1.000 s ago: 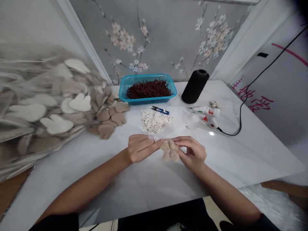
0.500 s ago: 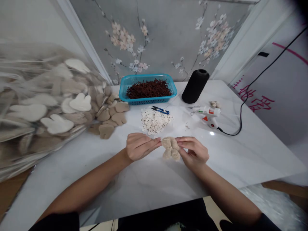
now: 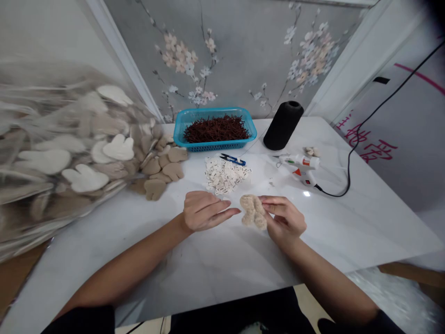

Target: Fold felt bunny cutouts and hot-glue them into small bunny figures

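Observation:
A fluffy beige piece (image 3: 253,212), pinched in at the middle, is held at its right edge by the fingers of my right hand (image 3: 285,221). To its left, my left hand (image 3: 206,211) is apart from the piece, thumb and index finger separated with nothing visible between them. Both hands are above the white table (image 3: 222,264). Just beyond them lies a pile of small white tags (image 3: 225,177), and blue thread snips (image 3: 232,159) rest at its far edge.
A clear bag (image 3: 69,144) of white and beige fabric shapes fills the left, with beige pieces (image 3: 172,170) beside it. Behind are a blue basket (image 3: 215,147) of brown strips and a black thread cone (image 3: 283,125). A corded glue gun (image 3: 304,174) lies right.
My left hand has let go of the beige piece, its thumb and index finger now apart. My right hand has moved slightly right with the piece.

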The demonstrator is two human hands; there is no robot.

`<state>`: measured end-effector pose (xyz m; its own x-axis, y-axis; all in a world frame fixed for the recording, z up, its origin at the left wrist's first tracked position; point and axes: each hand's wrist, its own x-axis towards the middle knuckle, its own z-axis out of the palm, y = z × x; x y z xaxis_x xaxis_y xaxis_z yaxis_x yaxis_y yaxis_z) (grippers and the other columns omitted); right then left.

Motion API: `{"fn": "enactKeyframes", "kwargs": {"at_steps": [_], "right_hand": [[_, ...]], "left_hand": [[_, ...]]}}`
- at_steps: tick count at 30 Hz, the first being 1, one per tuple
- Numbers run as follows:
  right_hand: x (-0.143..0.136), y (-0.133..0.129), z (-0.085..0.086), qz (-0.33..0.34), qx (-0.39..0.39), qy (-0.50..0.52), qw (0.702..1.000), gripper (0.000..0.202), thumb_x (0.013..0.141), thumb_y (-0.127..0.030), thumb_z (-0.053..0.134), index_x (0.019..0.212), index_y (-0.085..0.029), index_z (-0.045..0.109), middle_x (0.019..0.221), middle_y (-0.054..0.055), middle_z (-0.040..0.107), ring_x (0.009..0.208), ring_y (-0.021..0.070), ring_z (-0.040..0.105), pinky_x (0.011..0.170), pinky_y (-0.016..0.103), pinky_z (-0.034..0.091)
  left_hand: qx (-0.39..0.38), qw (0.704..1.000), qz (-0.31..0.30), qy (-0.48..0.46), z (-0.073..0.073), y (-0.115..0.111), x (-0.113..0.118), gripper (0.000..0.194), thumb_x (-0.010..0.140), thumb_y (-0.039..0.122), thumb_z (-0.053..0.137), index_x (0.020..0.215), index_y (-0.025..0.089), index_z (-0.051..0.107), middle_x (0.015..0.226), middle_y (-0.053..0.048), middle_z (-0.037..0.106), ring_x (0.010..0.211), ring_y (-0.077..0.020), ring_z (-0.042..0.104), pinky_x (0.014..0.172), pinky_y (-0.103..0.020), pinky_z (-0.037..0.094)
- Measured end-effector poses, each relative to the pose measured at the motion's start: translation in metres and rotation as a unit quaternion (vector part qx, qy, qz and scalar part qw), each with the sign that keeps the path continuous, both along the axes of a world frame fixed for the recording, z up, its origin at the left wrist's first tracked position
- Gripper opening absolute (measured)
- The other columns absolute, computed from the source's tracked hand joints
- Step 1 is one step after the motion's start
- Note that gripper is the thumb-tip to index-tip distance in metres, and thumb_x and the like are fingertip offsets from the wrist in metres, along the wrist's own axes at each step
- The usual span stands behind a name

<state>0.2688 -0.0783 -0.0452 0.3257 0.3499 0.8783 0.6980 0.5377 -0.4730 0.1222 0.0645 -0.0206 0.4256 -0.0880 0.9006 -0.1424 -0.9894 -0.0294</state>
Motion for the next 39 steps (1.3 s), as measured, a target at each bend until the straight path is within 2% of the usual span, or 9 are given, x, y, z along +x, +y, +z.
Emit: {"fn": "enactKeyframes", "kwargs": {"at_steps": [10, 13, 19, 26, 29, 31, 34, 37, 39], "right_hand": [[0.004, 0.002, -0.003, -0.058, -0.008, 0.02, 0.998, 0.028, 0.068, 0.004, 0.067, 0.084, -0.019, 0.061, 0.086, 0.004, 0.063, 0.077, 0.0183, 0.065, 0.062, 0.033, 0.056], [0.004, 0.003, -0.003, -0.08, -0.006, 0.017, 0.997, 0.026, 0.069, 0.002, 0.067, 0.081, -0.02, 0.059, 0.085, 0.004, 0.062, 0.077, 0.0181, 0.064, 0.062, 0.034, 0.056], [0.003, 0.004, -0.001, -0.125, -0.026, 0.017, 0.992, 0.021, 0.071, -0.004, 0.066, 0.076, -0.021, 0.055, 0.083, 0.003, 0.06, 0.074, 0.0168, 0.062, 0.059, 0.032, 0.054], [0.003, 0.003, -0.003, -0.144, -0.043, 0.029, 0.988, 0.022, 0.068, -0.002, 0.066, 0.076, -0.02, 0.053, 0.081, 0.002, 0.058, 0.074, 0.016, 0.06, 0.061, 0.03, 0.051], [0.002, 0.003, -0.004, -0.106, -0.082, 0.097, 0.986, 0.019, 0.069, -0.006, 0.067, 0.075, -0.018, 0.054, 0.081, 0.002, 0.058, 0.077, 0.0154, 0.059, 0.062, 0.029, 0.051], [0.003, 0.004, -0.004, -0.058, -0.147, 0.204, 0.966, 0.016, 0.072, -0.014, 0.068, 0.075, -0.017, 0.052, 0.083, 0.003, 0.058, 0.079, 0.0152, 0.059, 0.061, 0.027, 0.051], [0.007, 0.007, -0.002, 0.018, -0.233, 0.364, 0.901, 0.025, 0.071, -0.027, 0.071, 0.077, -0.017, 0.05, 0.074, -0.001, 0.053, 0.07, 0.0123, 0.055, 0.057, 0.024, 0.05], [0.013, 0.011, 0.0, 0.076, -0.265, 0.472, 0.837, 0.033, 0.068, -0.034, 0.074, 0.083, -0.018, 0.05, 0.065, -0.004, 0.046, 0.064, 0.0102, 0.05, 0.054, 0.021, 0.048], [0.015, 0.013, -0.001, 0.095, -0.275, 0.52, 0.803, 0.038, 0.065, -0.035, 0.076, 0.088, -0.018, 0.051, 0.067, -0.004, 0.049, 0.067, 0.0108, 0.052, 0.053, 0.019, 0.046]], "left_hand": [[-0.003, 1.0, -0.001, -0.009, -0.004, -0.003, 0.001, 0.028, 0.061, 0.02, 0.077, 0.069, 0.015, 0.05, 0.051, 0.007, 0.05, 0.047, -0.002, 0.044, 0.046, -0.016, 0.035], [0.031, 0.999, -0.003, 0.012, -0.002, -0.006, 0.0, 0.025, 0.062, 0.015, 0.075, 0.067, 0.015, 0.051, 0.05, 0.007, 0.05, 0.046, -0.0022, 0.043, 0.046, -0.017, 0.034], [0.102, 0.994, 0.002, 0.047, 0.004, -0.018, -0.003, 0.027, 0.062, 0.021, 0.074, 0.063, 0.017, 0.048, 0.046, 0.009, 0.043, 0.044, -0.0023, 0.037, 0.042, -0.02, 0.027], [0.154, 0.984, -0.032, 0.087, 0.0, -0.024, -0.007, 0.023, 0.063, 0.026, 0.075, 0.07, 0.018, 0.055, 0.051, 0.008, 0.047, 0.045, -0.0022, 0.036, 0.042, -0.022, 0.026], [0.152, 0.985, -0.03, 0.079, -0.003, -0.024, -0.005, 0.024, 0.062, 0.026, 0.076, 0.075, 0.016, 0.058, 0.053, 0.008, 0.049, 0.046, -0.0023, 0.038, 0.043, -0.021, 0.026], [0.145, 0.986, -0.025, 0.08, -0.005, -0.023, -0.004, 0.025, 0.062, 0.025, 0.077, 0.076, 0.016, 0.058, 0.054, 0.008, 0.05, 0.046, -0.0025, 0.039, 0.043, -0.021, 0.025], [0.133, 0.985, -0.012, 0.106, -0.007, -0.025, -0.002, 0.023, 0.064, 0.023, 0.075, 0.076, 0.016, 0.056, 0.054, 0.007, 0.052, 0.046, -0.0033, 0.038, 0.044, -0.022, 0.025], [0.119, 0.983, -0.007, 0.141, -0.012, -0.028, 0.0, 0.02, 0.069, 0.023, 0.071, 0.074, 0.015, 0.053, 0.055, 0.007, 0.052, 0.047, -0.0044, 0.039, 0.045, -0.022, 0.026], [0.106, 0.98, -0.01, 0.165, -0.017, -0.029, 0.001, 0.017, 0.073, 0.023, 0.067, 0.074, 0.015, 0.052, 0.056, 0.006, 0.052, 0.049, -0.0046, 0.041, 0.046, -0.022, 0.028]]}}
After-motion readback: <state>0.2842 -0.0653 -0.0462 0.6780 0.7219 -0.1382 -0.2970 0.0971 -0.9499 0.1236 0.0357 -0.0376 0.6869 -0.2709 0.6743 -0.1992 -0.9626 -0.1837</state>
